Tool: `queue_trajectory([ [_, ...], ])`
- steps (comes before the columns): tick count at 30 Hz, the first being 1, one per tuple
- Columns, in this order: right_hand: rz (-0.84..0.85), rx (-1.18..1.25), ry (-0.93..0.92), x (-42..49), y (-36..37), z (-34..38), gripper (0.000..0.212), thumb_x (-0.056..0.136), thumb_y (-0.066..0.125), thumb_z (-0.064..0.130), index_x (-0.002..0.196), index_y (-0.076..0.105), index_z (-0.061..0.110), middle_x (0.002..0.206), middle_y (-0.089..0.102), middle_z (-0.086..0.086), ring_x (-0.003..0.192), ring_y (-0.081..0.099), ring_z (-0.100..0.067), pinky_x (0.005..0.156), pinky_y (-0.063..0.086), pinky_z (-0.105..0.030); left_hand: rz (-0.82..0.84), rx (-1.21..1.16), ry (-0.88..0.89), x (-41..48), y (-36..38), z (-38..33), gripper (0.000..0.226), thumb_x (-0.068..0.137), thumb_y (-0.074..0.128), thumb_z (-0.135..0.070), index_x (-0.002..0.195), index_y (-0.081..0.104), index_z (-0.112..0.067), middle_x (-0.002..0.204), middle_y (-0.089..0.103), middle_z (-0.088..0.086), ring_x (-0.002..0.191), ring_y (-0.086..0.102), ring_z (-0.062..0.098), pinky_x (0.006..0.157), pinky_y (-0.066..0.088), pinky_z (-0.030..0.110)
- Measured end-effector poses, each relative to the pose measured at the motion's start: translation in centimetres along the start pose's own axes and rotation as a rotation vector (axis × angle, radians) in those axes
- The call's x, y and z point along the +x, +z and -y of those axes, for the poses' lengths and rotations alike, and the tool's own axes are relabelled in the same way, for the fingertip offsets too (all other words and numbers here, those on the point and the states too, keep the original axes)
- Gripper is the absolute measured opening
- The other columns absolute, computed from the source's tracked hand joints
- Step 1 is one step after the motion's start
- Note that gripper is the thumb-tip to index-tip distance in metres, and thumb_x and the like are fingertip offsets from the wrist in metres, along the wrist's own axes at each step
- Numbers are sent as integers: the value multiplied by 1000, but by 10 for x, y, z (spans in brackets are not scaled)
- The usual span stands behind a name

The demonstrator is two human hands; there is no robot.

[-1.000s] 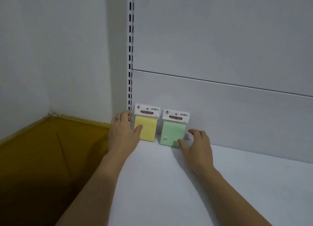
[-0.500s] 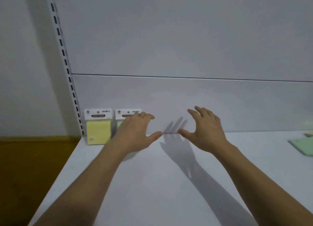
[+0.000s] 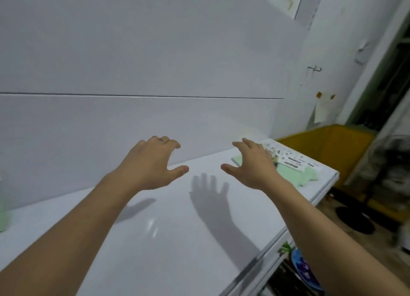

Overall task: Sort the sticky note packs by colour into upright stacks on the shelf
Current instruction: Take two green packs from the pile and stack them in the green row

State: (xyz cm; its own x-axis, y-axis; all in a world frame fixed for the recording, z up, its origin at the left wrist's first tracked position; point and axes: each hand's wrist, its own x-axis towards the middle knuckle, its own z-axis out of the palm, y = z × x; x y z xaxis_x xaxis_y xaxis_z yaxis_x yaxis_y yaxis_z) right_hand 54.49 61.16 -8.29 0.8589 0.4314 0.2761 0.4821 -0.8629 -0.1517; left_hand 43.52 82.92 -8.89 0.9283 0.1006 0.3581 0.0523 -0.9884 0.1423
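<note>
Hiding part of the green packs [image 3: 307,176], the right hand [image 3: 251,165] hovers.

Both bare arms reach up from the bottom of the frame toward the middle. The left hand [image 3: 153,164] and the right hand [image 3: 250,164] float palm down, fingers loosely bent, thumbs pointing at each other, holding nothing.

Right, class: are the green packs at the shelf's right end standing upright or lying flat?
Lying flat: the green packs overlap on the shelf, header cards facing up. The right hand hides part.
</note>
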Motion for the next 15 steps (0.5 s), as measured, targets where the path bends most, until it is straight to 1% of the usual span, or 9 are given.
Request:
queue_trajectory([
  [6,-10,54,106,16,-2,-69,75,83,59,56,146,31,28,158,22,-1,143,20,-24,116,18,-48,25,-26,78,44,26,-56,63,86,44,-63,139,38,-29,140,43,-7,130,37,14,104,31,34],
  [11,1,133,132,35,9,-121,75,83,60,55,147,30,29,158,21,-1,144,18,-23,116,17,-47,64,1,98,84,52,-96,63,86,45,-63,138,39,-29,139,44,-8,129,37,14,104,31,34],
  [15,-6,181,124,59,14,-168,73,84,60,53,146,31,28,157,24,-1,143,22,-23,114,20,-44,81,9,94,123,74,-129,63,85,46,-63,138,39,-29,139,45,-9,130,37,14,104,32,34],
])
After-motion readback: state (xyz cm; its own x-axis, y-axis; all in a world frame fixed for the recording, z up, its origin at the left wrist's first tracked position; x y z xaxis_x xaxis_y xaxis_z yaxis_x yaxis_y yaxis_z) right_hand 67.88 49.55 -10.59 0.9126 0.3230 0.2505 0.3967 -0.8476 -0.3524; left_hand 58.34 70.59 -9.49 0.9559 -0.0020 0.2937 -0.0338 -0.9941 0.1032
